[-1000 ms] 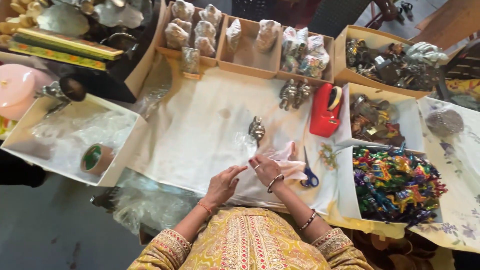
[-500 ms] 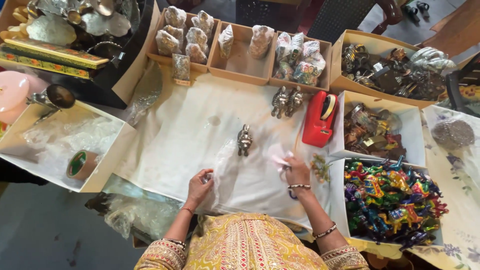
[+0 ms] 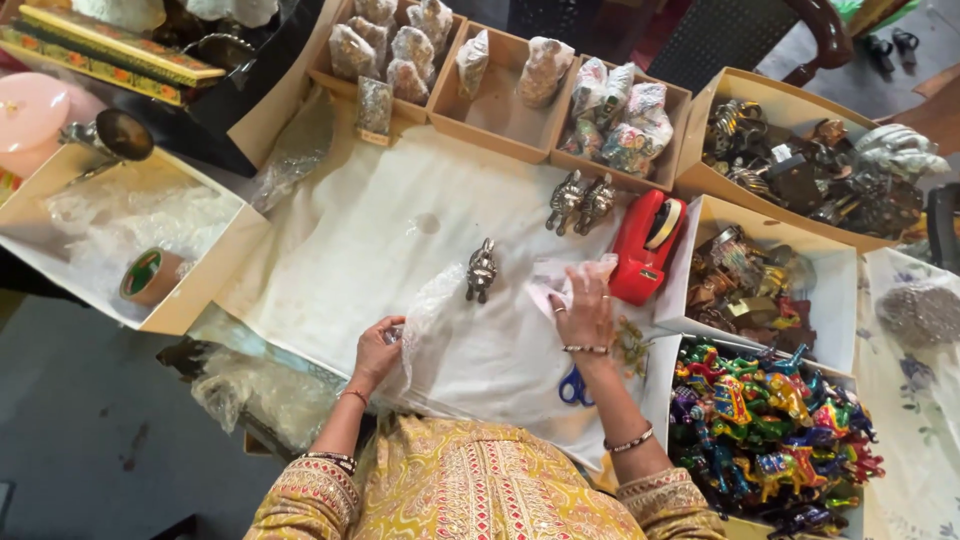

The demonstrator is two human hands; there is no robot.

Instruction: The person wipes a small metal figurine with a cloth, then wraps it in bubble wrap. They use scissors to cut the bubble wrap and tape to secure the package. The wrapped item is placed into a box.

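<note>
The left hand (image 3: 377,347) pinches one edge of a bubble wrap sheet (image 3: 430,310), and the right hand (image 3: 585,310) lies flat on its other end (the hands well apart), keeping it spread. Just beyond stands a small metal elephant (image 3: 481,270), farther off a red tape dispenser (image 3: 648,245).

- Along the top of the frame you have a row of open tan cardboard boxes (image 3: 500,120); small clear bags of pale and coloured pieces (image 3: 620,115) sit in them.
- At upper right, another tan box (image 3: 720,95) holds dark metal figures.
- At left, a shallow cream box (image 3: 200,290) contains clear plastic and a tape roll (image 3: 150,275).
- At lower right, a white box (image 3: 665,385) is packed with brightly painted figures.
- No screens or signs show.
</note>
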